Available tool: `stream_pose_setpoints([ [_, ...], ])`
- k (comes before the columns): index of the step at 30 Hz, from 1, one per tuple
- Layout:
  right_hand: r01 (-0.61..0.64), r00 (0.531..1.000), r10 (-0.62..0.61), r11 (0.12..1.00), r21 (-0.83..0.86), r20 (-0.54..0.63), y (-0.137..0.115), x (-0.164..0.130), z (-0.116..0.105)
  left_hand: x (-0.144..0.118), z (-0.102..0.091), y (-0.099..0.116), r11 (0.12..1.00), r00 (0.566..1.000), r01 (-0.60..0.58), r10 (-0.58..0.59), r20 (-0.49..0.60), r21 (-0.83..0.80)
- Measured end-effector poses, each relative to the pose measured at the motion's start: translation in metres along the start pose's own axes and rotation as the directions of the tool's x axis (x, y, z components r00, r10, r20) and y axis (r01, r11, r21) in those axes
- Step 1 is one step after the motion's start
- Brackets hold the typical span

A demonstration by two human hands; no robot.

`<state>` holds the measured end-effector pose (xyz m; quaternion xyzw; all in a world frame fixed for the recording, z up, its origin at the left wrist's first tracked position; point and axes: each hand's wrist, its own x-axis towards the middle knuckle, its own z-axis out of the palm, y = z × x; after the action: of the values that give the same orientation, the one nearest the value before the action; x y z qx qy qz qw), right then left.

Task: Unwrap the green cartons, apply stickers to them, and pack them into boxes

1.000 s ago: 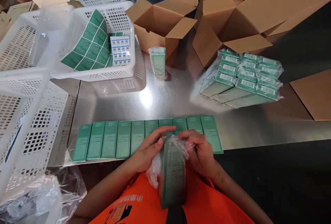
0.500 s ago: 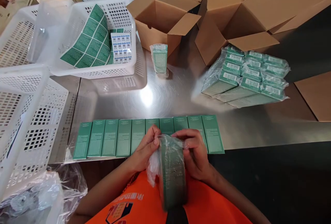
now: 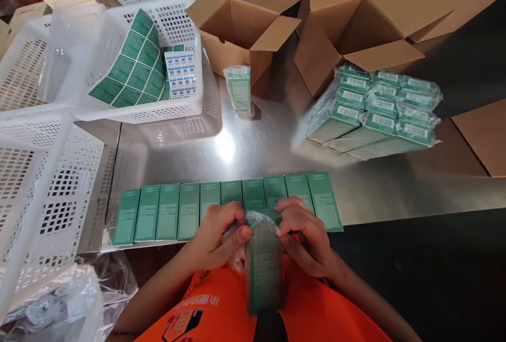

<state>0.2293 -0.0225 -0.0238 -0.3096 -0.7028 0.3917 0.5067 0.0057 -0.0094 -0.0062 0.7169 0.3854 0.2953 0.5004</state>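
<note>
I see both hands close to the body, just in front of the row of green boxes (image 3: 227, 207), which I take as my landmark. The left hand (image 3: 215, 239) and the right hand (image 3: 306, 236) hold between them a wrapped pack of green boxes (image 3: 264, 268), standing on end against the orange shirt (image 3: 221, 315). The fingers of both hands are curled narrow and pinch the clear film at the top end of the pack, thumbs turned inward; I judge this grip is for pulling the film apart, and the pack leans on the body so it does not slip. The row lies flat on the steel table (image 3: 253, 147) at its near edge, boxes side by side and touching, probably so that each face is easy to reach. Behind the row, to the right, lies a bigger stack of wrapped packs (image 3: 373, 115). Straight behind the row one single wrapped box (image 3: 239, 88) stands upright, and behind it an open carton (image 3: 245, 31). Behind the row to the left, a white basket (image 3: 185, 107) holds green label sheets (image 3: 132, 65). Left of the row, near the person, loose plastic film (image 3: 59, 300) lies crumpled.
</note>
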Motion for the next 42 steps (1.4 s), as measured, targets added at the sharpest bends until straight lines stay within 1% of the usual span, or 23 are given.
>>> stream_pose_setpoints([
  [3,-0.005,1.0,0.005,1.0,0.024,-0.004,0.0,-0.002,0.0,0.0,0.004,0.0,0.994,0.995,-0.101,0.102,-0.014,0.043],
  [8,-0.091,0.995,0.094,0.994,0.067,-0.035,0.002,-0.014,0.005,-0.001,0.004,-0.002,0.979,0.987,-0.155,0.16,-0.032,0.131],
  [12,-0.205,0.974,0.224,0.941,0.27,-0.044,0.001,-0.024,0.01,-0.003,0.005,-0.004,0.95,0.954,-0.294,0.299,-0.037,0.105],
  [15,-0.255,0.958,0.285,0.891,0.375,-0.025,-0.003,-0.025,0.012,-0.007,0.007,-0.005,0.951,0.953,-0.302,0.303,-0.003,0.059],
  [17,-0.295,0.93,0.361,0.853,0.431,-0.077,-0.006,-0.024,0.013,-0.011,0.007,-0.007,0.965,0.964,-0.262,0.261,0.05,0.015],
  [19,-0.361,0.877,0.47,0.783,0.506,-0.102,-0.01,-0.021,0.014,-0.013,0.006,-0.008,0.98,0.969,-0.192,0.196,0.149,-0.042],
  [20,-0.418,0.848,0.526,0.734,0.535,-0.06,-0.012,-0.02,0.014,-0.013,0.005,-0.007,0.984,0.963,-0.16,0.172,0.208,-0.075],
  [23,-0.614,0.75,0.643,0.587,0.528,0.157,-0.016,-0.018,0.013,-0.011,-0.001,-0.003,0.988,0.919,-0.096,0.134,0.37,-0.118],
  [24,-0.641,0.729,0.66,0.565,0.519,0.181,-0.017,-0.018,0.01,-0.01,-0.004,-0.001,0.991,0.906,-0.092,0.122,0.405,-0.094],
  [25,-0.642,0.724,0.671,0.57,0.513,0.161,-0.018,-0.019,0.007,-0.008,-0.007,0.001,0.994,0.895,-0.089,0.104,0.434,-0.055],
  [27,-0.593,0.73,0.684,0.632,0.5,0.001,-0.02,-0.019,-0.006,-0.005,-0.012,0.006,0.996,0.875,-0.09,0.067,0.479,0.026],
  [28,-0.552,0.72,0.681,0.678,0.485,-0.132,-0.022,-0.019,-0.015,-0.004,-0.013,0.008,0.994,0.866,-0.104,0.07,0.495,0.041],
  [29,-0.5,0.692,0.656,0.737,0.456,-0.302,-0.023,-0.019,-0.027,-0.003,-0.014,0.009,0.992,0.856,-0.129,0.103,0.506,0.016],
  [30,-0.445,0.639,0.603,0.796,0.411,-0.477,-0.024,-0.019,-0.041,-0.003,-0.013,0.01,0.986,0.845,-0.157,0.159,0.511,-0.048],
  [32,-0.365,0.49,0.45,0.884,0.293,-0.747,-0.023,-0.018,-0.071,-0.002,-0.01,0.009,0.945,0.828,-0.189,0.299,0.474,-0.266],
  [33,-0.36,0.429,0.385,0.902,0.236,-0.817,-0.021,-0.019,-0.086,-0.002,-0.007,0.009,0.896,0.828,-0.184,0.363,0.427,-0.405],
  [34,-0.394,0.397,0.36,0.898,0.198,-0.844,-0.018,-0.02,-0.1,-0.002,-0.003,0.008,0.826,0.837,-0.162,0.405,0.369,-0.54],
  [35,-0.464,0.392,0.379,0.868,0.175,-0.838,-0.013,-0.022,-0.112,-0.002,0.0,0.006,0.747,0.85,-0.133,0.424,0.313,-0.652],
  [36,-0.562,0.406,0.428,0.814,0.149,-0.807,-0.006,-0.025,-0.123,-0.004,0.004,0.005,0.671,0.864,-0.108,0.428,0.265,-0.733],
  [37,-0.66,0.433,0.478,0.745,0.092,-0.764,0.002,-0.028,-0.13,-0.005,0.007,0.003,0.614,0.879,-0.09,0.419,0.227,-0.784],
  [38,-0.739,0.473,0.52,0.673,0.0,-0.712,0.011,-0.031,-0.135,-0.008,0.009,0.001,0.598,0.893,-0.067,0.393,0.218,-0.799],
  [40,-0.79,0.573,0.535,0.561,-0.246,-0.621,0.028,-0.036,-0.138,-0.015,0.013,-0.006,0.654,0.921,-0.009,0.301,0.248,-0.757],
  [42,-0.748,0.661,0.487,0.483,-0.455,-0.571,0.043,-0.039,-0.133,-0.022,0.015,-0.013,0.73,0.934,0.071,0.19,0.302,-0.68],
])
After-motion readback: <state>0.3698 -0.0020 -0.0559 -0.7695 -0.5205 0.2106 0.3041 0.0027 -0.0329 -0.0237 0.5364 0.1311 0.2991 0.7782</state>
